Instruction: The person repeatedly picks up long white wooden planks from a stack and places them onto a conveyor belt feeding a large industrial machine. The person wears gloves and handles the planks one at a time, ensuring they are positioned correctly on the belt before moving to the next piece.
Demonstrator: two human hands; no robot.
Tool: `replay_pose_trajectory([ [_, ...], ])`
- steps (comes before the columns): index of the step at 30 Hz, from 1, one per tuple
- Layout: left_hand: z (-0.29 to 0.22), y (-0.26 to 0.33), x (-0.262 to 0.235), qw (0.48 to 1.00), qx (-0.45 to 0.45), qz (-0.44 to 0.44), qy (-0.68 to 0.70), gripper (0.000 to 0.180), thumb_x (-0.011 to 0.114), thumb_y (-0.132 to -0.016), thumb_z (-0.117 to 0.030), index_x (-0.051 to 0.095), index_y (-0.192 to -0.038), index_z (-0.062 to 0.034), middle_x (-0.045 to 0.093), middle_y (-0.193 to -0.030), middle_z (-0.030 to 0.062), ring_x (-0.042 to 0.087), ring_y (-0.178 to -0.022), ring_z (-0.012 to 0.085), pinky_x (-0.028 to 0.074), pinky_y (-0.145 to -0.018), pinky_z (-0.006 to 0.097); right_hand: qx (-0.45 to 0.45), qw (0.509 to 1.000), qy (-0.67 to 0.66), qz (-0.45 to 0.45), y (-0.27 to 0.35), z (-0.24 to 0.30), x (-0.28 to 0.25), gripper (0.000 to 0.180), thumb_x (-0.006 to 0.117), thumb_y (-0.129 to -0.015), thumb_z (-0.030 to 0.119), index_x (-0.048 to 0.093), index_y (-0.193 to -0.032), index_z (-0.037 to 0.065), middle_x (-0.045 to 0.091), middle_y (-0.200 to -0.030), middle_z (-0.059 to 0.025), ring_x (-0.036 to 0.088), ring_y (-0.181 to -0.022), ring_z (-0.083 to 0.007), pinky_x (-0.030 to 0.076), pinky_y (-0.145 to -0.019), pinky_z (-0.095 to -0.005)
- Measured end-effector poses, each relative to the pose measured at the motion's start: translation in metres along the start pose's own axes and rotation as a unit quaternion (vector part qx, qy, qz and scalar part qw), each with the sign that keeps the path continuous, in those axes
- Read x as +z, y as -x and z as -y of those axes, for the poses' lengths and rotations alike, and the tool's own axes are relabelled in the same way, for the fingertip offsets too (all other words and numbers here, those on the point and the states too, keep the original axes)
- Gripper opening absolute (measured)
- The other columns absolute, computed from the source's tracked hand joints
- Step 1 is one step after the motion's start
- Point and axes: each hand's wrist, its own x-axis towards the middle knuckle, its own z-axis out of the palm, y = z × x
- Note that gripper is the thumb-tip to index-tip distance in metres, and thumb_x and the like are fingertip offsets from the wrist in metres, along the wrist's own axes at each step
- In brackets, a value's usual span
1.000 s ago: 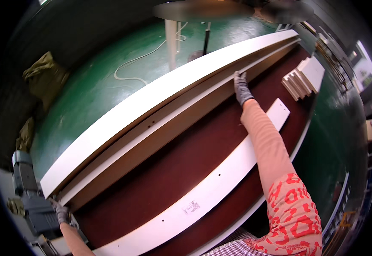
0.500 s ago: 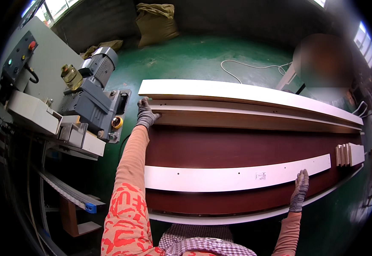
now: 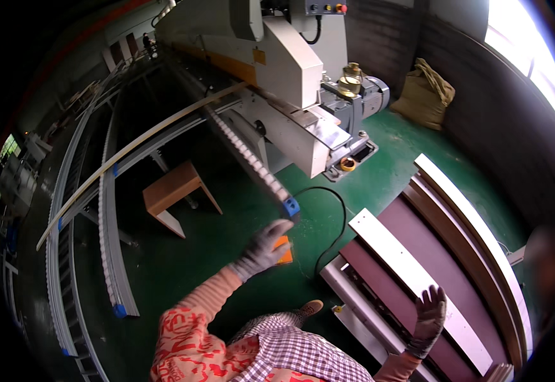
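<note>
My left hand (image 3: 259, 251), in a grey work glove, is raised over the floor just short of the blue end cap (image 3: 291, 207) of a roller rail. Its fingers are stretched out, slightly smeared, with nothing seen in them. My right hand (image 3: 429, 318), gloved as well, is open with fingers apart at the long white board (image 3: 397, 258); whether it touches the board is hard to tell. That board lies on a dark red table top (image 3: 411, 223). Along the table's far side run stacked white boards (image 3: 474, 223).
A large grey machine (image 3: 293, 60) with a motor (image 3: 374, 95) stands ahead. Roller rails (image 3: 115, 254) extend at left, with a long thin strip (image 3: 137, 143) across them. A brown stool-like piece (image 3: 172, 188) and a black cable (image 3: 344, 223) are on the green floor. A sack (image 3: 425, 95) leans by the wall.
My view has swung left toward the machine and rails. My left hand has come off the stacked boards and is now out near the rail end. My right hand remains by the white board, fingers spread.
</note>
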Motion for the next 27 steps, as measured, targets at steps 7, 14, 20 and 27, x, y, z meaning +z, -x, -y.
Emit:
replay_pose_trajectory([
  [7,-0.027,0.343,-0.155,0.879,-0.398,-0.22,-0.144,0.047,0.066,-0.077,-0.001,0.055,-0.123,-0.004,0.057,-0.118,0.0143,0.057,-0.11,0.0276,0.045,-0.098,0.039,0.29,0.923,0.054,0.247,0.099,-0.108,0.138,0.06,0.065,-0.09,0.037,0.049,-0.133,-0.001,0.058,-0.129,-0.018,0.058,-0.118,-0.0304,0.047,-0.099,-0.0432],
  [14,-0.017,0.375,-0.282,0.815,-0.389,-0.337,-0.266,0.059,0.068,-0.076,-0.003,0.05,-0.132,-0.0061,0.052,-0.128,0.0175,0.05,-0.117,0.0347,0.038,-0.106,0.042,0.463,0.791,0.058,0.394,0.185,-0.186,0.227,0.055,0.064,-0.093,0.031,0.048,-0.136,0.0,0.058,-0.129,-0.0138,0.057,-0.119,-0.0254,0.043,-0.103,-0.039],
  [20,0.064,0.393,-0.399,0.773,-0.414,-0.285,-0.387,0.08,0.072,-0.073,-0.005,0.036,-0.144,-0.0102,0.046,-0.139,0.0182,0.044,-0.127,0.0365,0.035,-0.11,0.044,0.382,0.697,0.243,0.557,0.213,-0.189,0.323,0.057,0.067,-0.092,0.024,0.046,-0.139,0.001,0.055,-0.133,-0.0097,0.051,-0.124,-0.02,0.04,-0.105,-0.033],
  [27,0.272,0.43,-0.533,0.773,-0.431,-0.15,-0.441,0.112,0.085,-0.059,-0.02,0.02,-0.15,-0.01,0.029,-0.15,0.0204,0.028,-0.14,0.0382,0.025,-0.116,0.047,0.37,0.772,0.295,0.425,0.287,-0.247,0.372,0.062,0.068,-0.09,0.03,0.044,-0.139,0.002,0.053,-0.137,-0.0133,0.049,-0.128,-0.0229,0.038,-0.107,-0.0348],
])
